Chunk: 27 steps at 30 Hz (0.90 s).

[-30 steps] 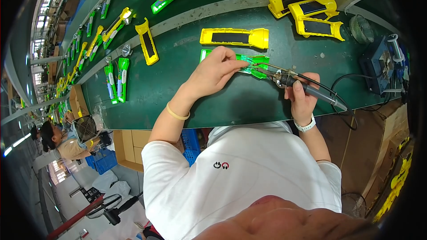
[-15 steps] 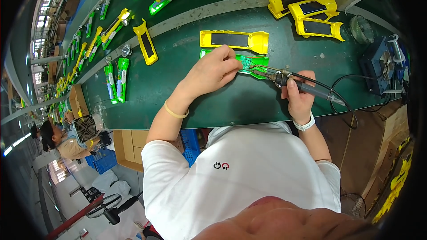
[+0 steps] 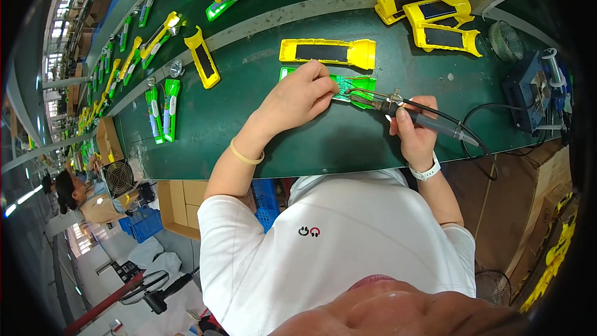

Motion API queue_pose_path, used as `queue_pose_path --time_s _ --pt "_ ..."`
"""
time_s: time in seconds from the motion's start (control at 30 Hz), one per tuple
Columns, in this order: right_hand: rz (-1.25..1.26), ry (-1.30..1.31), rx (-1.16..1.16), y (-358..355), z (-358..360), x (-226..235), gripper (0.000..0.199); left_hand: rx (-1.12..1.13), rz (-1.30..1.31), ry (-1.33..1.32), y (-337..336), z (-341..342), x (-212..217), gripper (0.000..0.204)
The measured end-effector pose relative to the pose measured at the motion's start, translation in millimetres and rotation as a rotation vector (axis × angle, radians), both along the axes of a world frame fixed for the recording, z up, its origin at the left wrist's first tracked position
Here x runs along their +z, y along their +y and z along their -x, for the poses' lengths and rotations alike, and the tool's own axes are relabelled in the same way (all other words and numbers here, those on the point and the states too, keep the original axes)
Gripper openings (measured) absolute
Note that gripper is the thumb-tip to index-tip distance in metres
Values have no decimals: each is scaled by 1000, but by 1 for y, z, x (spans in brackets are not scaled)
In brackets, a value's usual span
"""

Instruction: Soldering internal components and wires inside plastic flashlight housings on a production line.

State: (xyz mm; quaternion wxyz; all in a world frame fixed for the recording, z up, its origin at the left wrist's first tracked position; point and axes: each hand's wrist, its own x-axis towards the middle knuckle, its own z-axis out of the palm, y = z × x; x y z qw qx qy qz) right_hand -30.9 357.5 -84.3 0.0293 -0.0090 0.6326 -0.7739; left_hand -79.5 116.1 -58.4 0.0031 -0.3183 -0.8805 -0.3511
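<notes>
My right hand [image 3: 416, 130] grips a soldering iron [image 3: 435, 124] with a metal feed tube along it. The iron's tip rests at a small green circuit board [image 3: 343, 87] inside a bright green plastic housing half [image 3: 365, 84]. On the board's left, my left hand [image 3: 298, 94] is closed in a pinch, its fingertips at the board's edge. Whatever it pinches is hidden; the hand also covers the housing's middle. Thin wires show near the tip. Just beyond lies a yellow housing half [image 3: 362, 54] with a dark panel.
Yellow housings [image 3: 438, 38] are piled at the far right. The soldering station [image 3: 528, 96] and a wire-mesh cup [image 3: 505, 42] stand right. Green housings with batteries [image 3: 169, 112] and a yellow one [image 3: 203, 62] lie left. A co-worker [image 3: 93, 202] sits at far left, near a fan [image 3: 119, 178].
The soldering iron and my right hand have shifted very slightly up and left. My left hand keeps its pinch at the board.
</notes>
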Motion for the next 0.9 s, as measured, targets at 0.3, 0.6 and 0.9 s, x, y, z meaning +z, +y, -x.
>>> queue_pose_path --time_s 0.3,0.6,0.9 --pt "34 55 -4 3 -3 -3 24 8 15 -49 1 -2 2 10" --pt "97 33 1 5 -2 -5 23 10 -2 -55 -1 0 -2 9" --pt "-117 189 -311 17 1 -27 19 -14 -8 21 0 0 4 10"
